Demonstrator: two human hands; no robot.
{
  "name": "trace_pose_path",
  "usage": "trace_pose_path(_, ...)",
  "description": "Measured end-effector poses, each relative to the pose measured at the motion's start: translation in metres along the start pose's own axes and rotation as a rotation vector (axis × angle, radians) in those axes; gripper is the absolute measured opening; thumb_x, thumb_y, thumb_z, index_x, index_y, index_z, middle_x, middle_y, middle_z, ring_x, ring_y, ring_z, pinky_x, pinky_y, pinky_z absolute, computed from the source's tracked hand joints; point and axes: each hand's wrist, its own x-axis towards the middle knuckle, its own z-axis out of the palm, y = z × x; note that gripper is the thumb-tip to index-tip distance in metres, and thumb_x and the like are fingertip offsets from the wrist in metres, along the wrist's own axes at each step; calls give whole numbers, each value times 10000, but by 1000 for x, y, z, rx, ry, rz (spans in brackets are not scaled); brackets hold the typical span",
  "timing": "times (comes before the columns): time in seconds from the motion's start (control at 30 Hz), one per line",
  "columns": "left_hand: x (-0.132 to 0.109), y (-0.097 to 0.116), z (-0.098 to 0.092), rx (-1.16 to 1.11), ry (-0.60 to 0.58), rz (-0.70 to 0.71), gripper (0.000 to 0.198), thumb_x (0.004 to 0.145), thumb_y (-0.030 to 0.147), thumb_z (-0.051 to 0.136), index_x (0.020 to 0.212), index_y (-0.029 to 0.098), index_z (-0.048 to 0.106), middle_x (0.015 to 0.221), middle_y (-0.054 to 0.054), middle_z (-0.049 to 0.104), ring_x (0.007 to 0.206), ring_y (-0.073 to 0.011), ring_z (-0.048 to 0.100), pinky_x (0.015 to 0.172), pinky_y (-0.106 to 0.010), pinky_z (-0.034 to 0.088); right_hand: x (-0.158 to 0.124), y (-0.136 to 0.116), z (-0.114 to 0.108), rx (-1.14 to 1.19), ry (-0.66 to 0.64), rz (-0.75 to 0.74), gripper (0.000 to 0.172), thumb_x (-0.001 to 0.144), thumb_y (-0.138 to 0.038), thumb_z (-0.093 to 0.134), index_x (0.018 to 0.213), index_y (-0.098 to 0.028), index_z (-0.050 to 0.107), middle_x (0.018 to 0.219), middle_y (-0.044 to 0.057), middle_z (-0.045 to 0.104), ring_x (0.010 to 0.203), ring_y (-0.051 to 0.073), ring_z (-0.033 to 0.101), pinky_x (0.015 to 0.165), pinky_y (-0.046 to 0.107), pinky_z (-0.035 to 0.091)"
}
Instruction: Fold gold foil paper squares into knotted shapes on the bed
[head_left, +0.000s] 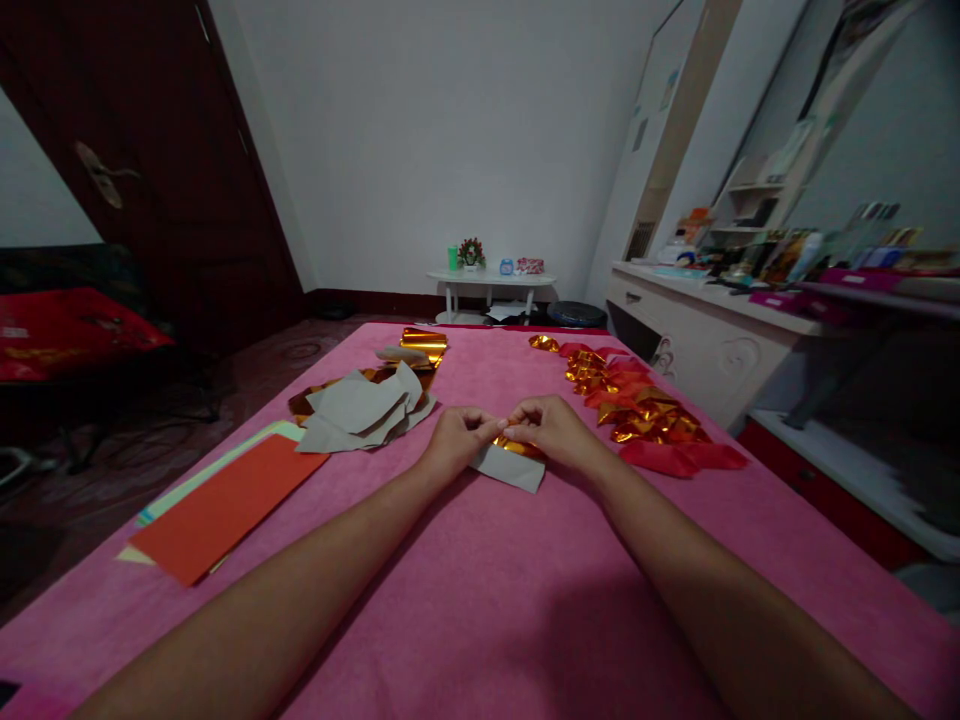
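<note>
Both hands meet over a small sheet of gold foil paper (511,468) with a dull grey back, close above the pink tablecloth. My left hand (463,437) pinches its left upper part, thumb and fingers together. From the other side my right hand (549,428) grips it with the thumb against the fingers. Part of the gold side shows folded over between the hands; the grey side faces up toward me. My fingers hide the far edge. Left of my hands lies a loose pile of grey-backed foil sheets (360,408).
Orange and pale paper sheets (232,505) lie at the table's left. Behind the pile is a gold foil roll (424,346). Folded gold and red foil pieces (652,415) line the right edge. A dresser (690,320) stands beyond on the right, a small white table (491,278) ahead.
</note>
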Motion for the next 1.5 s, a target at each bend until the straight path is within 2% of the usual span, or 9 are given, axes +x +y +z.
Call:
trace_pose_path(0.17, 1, 3, -2, -190, -7, -124, 380, 567, 434, 755, 689, 90, 650, 578, -3, 596, 477, -71, 467, 470, -195, 327, 1, -3, -2, -1, 82, 60, 156, 663, -262, 627, 672, -109, 656, 579, 21, 591, 516, 100, 475, 472, 219, 321)
trace_pose_path(0.3, 8, -2, -8, -157, -18, -134, 308, 558, 327, 761, 734, 98, 655, 620, -17, 627, 497, -85, 505, 488, -201, 358, -2, 1, -7, 222, -1, 151, 170, 615, -163, 599, 779, -122, 608, 560, -10, 587, 485, 88, 490, 463, 198, 330)
trace_pose_path(0.43, 13, -9, -15, 61, 12, -13, 227, 608, 263, 725, 765, 112, 661, 664, -31, 652, 542, -102, 533, 520, -209, 380, -9, 2, -5, 292, -242, 215, 190, 575, -104, 572, 761, -141, 566, 510, -44, 562, 427, 73, 485, 445, 187, 350)
trace_pose_path(0.63, 13, -16, -19, 362, -95, 211, 81, 714, 203, 635, 732, 151, 694, 725, -39, 685, 646, -131, 590, 645, -235, 430, -11, -3, 1, 220, -516, 261, 164, 634, -136, 547, 787, -130, 604, 539, -15, 603, 475, 103, 569, 510, 223, 446)
trace_pose_path(0.83, 14, -13, -21, 682, -137, 450, 123, 690, 114, 617, 738, 176, 712, 831, -64, 662, 829, -177, 575, 773, -282, 421, -10, -3, -4, 14, -626, 143, 301, 563, -55, 630, 848, -139, 681, 553, -67, 532, 481, 51, 448, 461, 165, 326)
trace_pose_path(0.93, 10, -10, -19, 733, -198, 520, 209, 674, 45, 551, 728, 174, 706, 843, -68, 649, 853, -179, 567, 783, -281, 417, -11, -3, -5, -42, -642, 113, 385, 526, -24, 647, 885, -157, 687, 581, -75, 509, 513, 60, 455, 479, 171, 337)
trace_pose_path(1.07, 5, -8, -19, 632, -371, 417, 228, 673, 49, 520, 753, 158, 703, 767, -45, 654, 725, -147, 578, 695, -241, 434, -11, -4, -5, -45, -634, 107, 363, 536, -34, 642, 873, -156, 695, 585, -69, 498, 531, 66, 451, 495, 178, 336)
trace_pose_path(1.23, 6, 1, -31, 401, -584, 209, 159, 677, 224, 671, 817, 167, 718, 759, -33, 671, 717, -144, 592, 679, -220, 453, -12, -4, -5, -29, -585, 92, 307, 570, -74, 636, 852, -160, 719, 557, -67, 487, 504, 61, 403, 482, 180, 297)
trace_pose_path(1.5, 10, 9, -41, 350, -715, 193, 269, 574, 209, 767, 841, 233, 751, 843, -31, 685, 782, -161, 605, 732, -228, 456, -10, 7, -2, 23, -507, 38, 228, 651, -151, 600, 828, -139, 742, 708, 12, 671, 610, 109, 525, 585, 211, 387)
